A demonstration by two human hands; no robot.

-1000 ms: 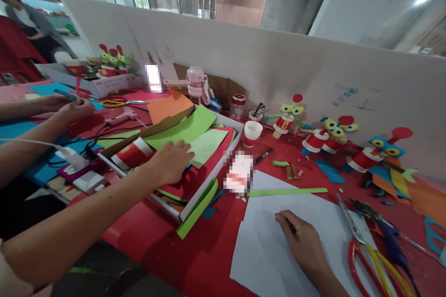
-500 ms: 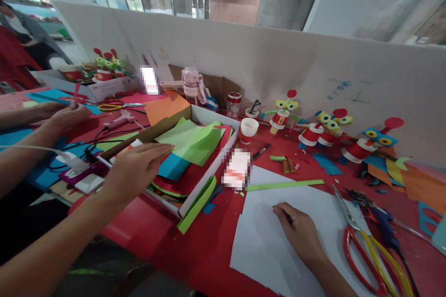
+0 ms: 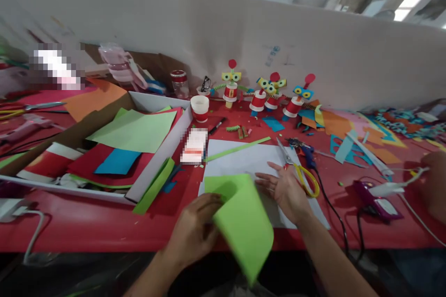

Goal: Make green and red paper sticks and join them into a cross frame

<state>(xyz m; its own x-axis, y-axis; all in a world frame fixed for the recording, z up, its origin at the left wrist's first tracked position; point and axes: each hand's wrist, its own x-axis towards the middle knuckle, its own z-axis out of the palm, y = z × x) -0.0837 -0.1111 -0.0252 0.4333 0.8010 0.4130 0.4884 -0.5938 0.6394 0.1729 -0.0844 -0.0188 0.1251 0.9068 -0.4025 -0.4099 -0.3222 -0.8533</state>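
Observation:
A light green paper sheet (image 3: 244, 222), bent over on itself, is in my left hand (image 3: 198, 225); the thumb and fingers are closed on its left edge. Its lower corner hangs past the table's front edge, slightly blurred. My right hand (image 3: 285, 190) is to the right of the sheet, fingers apart and nothing in them. Close by that hand are the scissors (image 3: 306, 180) with red and yellow handles, partly hidden behind it. Beneath both hands is a white sheet (image 3: 230, 153), with a narrow green strip (image 3: 240, 148) along its far edge.
On the left, a cardboard box (image 3: 156, 148) contains coloured paper. A phone (image 3: 194, 146), marker (image 3: 216, 126) and paper cup (image 3: 200, 107) lie past the white sheet. Paper-cup figures (image 3: 258, 101) line the partition. A glue gun (image 3: 306, 151) and a purple power strip (image 3: 378, 202) are rightward, near another person's arm (image 3: 434, 185).
The view has swung right. My left hand has left the box and now holds a green sheet over the white one. My right hand has opened its fingers and is nearer the scissors.

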